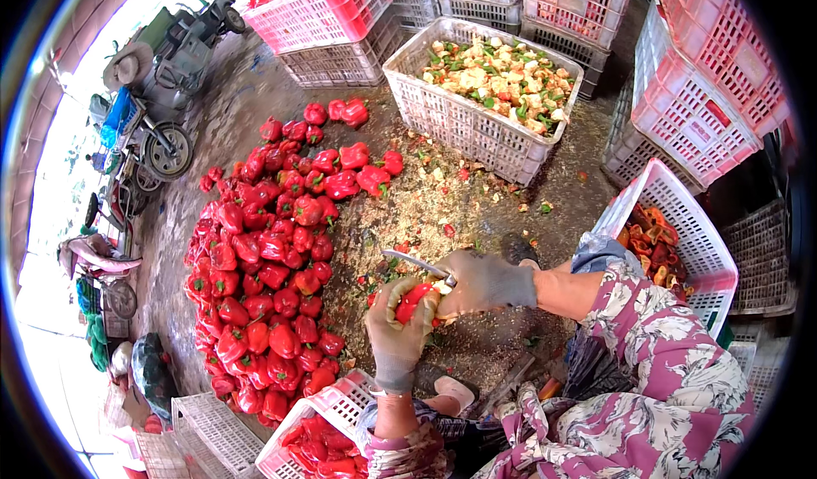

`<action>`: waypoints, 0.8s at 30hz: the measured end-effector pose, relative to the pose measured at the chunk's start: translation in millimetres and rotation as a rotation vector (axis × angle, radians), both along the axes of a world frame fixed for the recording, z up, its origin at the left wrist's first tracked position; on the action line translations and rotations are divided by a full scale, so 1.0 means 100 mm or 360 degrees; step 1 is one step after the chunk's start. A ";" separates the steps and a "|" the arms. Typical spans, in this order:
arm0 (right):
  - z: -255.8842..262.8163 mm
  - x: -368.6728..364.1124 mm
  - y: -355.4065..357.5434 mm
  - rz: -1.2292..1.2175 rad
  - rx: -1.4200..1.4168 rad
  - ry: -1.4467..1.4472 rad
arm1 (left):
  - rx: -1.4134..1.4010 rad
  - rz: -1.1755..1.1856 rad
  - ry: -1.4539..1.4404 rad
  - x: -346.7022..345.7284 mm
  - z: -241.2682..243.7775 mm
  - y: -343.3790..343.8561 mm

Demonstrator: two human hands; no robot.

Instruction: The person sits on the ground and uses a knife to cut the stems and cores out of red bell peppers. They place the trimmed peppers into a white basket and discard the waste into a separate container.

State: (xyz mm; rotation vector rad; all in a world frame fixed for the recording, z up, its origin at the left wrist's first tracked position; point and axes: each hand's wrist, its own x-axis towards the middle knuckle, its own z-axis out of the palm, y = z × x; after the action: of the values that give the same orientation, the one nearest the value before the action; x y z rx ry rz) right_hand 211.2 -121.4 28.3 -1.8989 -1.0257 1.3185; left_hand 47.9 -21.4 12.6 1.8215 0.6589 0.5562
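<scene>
My left hand (401,326), in a work glove, grips a red bell pepper (412,303) whose skin shows between the fingers. Right beside it, my gloved right hand (479,284) holds a knife (415,260), its curved blade jutting out to the left above the pepper. Something pale, perhaps the core, shows between the two hands; the glove hides most of it. Left of my hands a large heap of whole red bell peppers (268,274) lies on the floor. Seeds and scraps (415,217) litter the ground beyond my hands.
A plastic crate (472,137) ahead holds cut cores and green stems. Crates of cut peppers stand at my right (696,249) and lower left (344,396). Stacked crates (702,115) line the back and right. Motorcycles (167,150) are parked at far left.
</scene>
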 end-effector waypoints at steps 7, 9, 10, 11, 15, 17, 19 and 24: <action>-0.42 -0.04 -0.10 0.0180 0.0555 -0.0379 | -0.0454 0.0050 -0.0081 0.03 -0.17 -0.03; -0.27 -0.03 -0.14 0.0282 0.1013 -0.0613 | -0.0759 0.0180 -0.0192 -0.01 -0.27 0.04; -0.26 -0.05 -0.18 0.0280 0.1061 -0.0727 | -0.0730 0.0116 -0.0293 0.00 -0.31 0.05; -0.23 0.03 -0.20 0.0195 0.1049 -0.0689 | -0.0699 0.0060 -0.0395 0.02 -0.32 0.03; -0.13 0.51 -0.22 -0.0398 0.0990 -0.0790 | -0.0228 0.0023 -0.0135 0.11 -0.21 0.04; -0.08 0.96 -0.13 -0.0935 0.0951 -0.1240 | -0.0767 0.0251 -0.0484 0.05 -0.47 0.11; 0.12 1.27 -0.19 -0.1000 0.0874 -0.1305 | -0.1726 0.0450 -0.0844 0.09 -0.48 0.09; 0.08 0.68 -0.17 -0.0441 0.0788 -0.0663 | -0.1529 0.0403 -0.0869 0.12 -0.52 0.12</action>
State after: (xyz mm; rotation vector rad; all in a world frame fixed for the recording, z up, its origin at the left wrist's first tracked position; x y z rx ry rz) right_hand 279.5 -138.2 36.8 -1.8655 -1.1100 0.4604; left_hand 60.2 -9.0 -39.4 0.6512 0.6190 0.7031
